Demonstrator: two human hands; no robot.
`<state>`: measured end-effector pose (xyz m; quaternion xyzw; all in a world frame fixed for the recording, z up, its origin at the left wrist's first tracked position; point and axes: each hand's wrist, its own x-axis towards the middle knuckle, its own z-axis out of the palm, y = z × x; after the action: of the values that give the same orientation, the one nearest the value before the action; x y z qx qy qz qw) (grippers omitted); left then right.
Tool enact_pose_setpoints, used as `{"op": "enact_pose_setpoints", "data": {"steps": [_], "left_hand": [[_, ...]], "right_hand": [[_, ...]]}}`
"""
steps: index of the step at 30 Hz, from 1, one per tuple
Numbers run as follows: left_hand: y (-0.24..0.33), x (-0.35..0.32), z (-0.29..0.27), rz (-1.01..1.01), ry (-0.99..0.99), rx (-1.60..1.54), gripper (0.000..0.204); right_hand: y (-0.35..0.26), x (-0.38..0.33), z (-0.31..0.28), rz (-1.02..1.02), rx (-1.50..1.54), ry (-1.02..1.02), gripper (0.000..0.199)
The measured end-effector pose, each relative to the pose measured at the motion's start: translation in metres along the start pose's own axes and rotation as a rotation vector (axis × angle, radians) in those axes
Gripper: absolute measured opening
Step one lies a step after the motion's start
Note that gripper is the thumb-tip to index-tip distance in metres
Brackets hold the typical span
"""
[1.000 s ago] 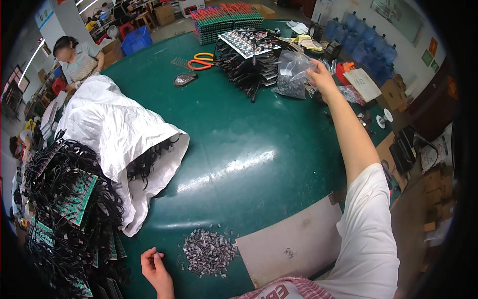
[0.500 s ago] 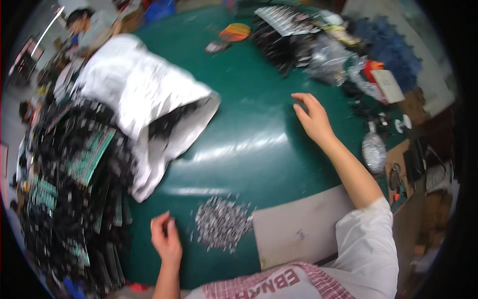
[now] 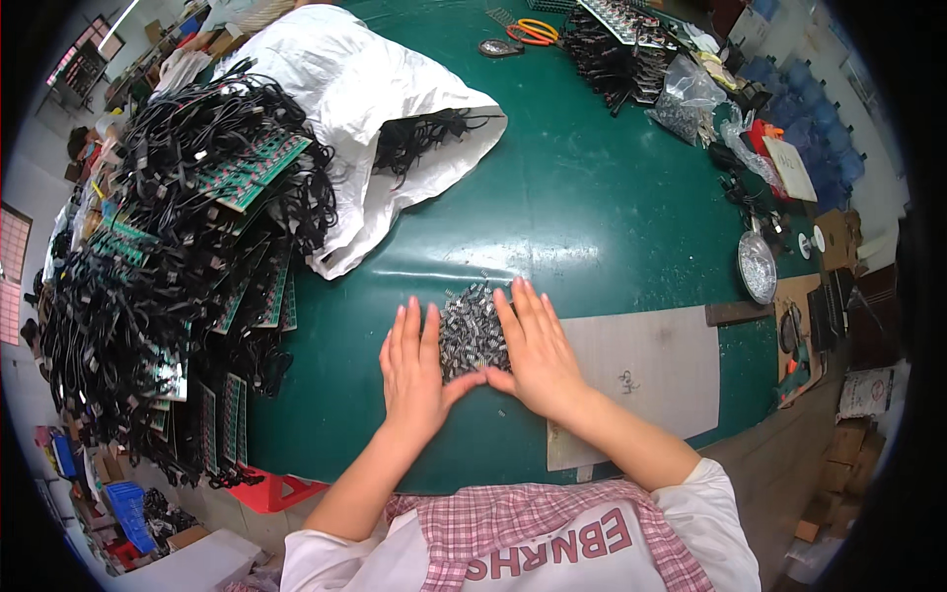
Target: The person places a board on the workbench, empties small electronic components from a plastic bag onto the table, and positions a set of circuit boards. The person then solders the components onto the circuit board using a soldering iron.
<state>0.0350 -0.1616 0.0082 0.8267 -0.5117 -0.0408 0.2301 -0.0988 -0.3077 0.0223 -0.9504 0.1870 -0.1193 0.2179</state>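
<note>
A white sack (image 3: pixel 326 74) lies on the green tabletop (image 3: pixel 572 187), dark cords (image 3: pixel 414 138) showing in its open mouth. Just left of the sack sprawls a tangled heap of black cables (image 3: pixel 173 187) and green circuit boards (image 3: pixel 258 173). Right of the sack are orange-handled scissors (image 3: pixel 533 38); farther right from it, a clear plastic bag (image 3: pixel 688 97), then blue bottles (image 3: pixel 801 128).

The pile of small parts (image 3: pixel 472 331) is a loose, low heap of silvery-grey and dark pieces, lying at mixed angles. It sits on the green bench (image 3: pixel 582 202), toward the near edge, stray pieces fringing the heap's far side.
</note>
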Motion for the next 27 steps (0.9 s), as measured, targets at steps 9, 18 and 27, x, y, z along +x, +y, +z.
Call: {"op": "enact_pose_setpoints", "data": {"steps": [9, 18, 27], "left_hand": [[-0.008, -0.011, -0.040, 0.112, 0.187, -0.166, 0.081], [-0.061, -0.011, -0.230, 0.073, 0.824, 0.161, 0.035], [-0.079, -0.064, -0.347, -0.256, 1.179, 0.267, 0.033]], "right_hand": [[-0.007, -0.004, 0.001, -0.061, 0.123, 0.172, 0.067], [-0.029, -0.033, -0.017, -0.089, 0.007, 0.273, 0.048], [-0.028, -0.052, -0.037, -0.007, 0.272, 0.241, 0.030]]}}
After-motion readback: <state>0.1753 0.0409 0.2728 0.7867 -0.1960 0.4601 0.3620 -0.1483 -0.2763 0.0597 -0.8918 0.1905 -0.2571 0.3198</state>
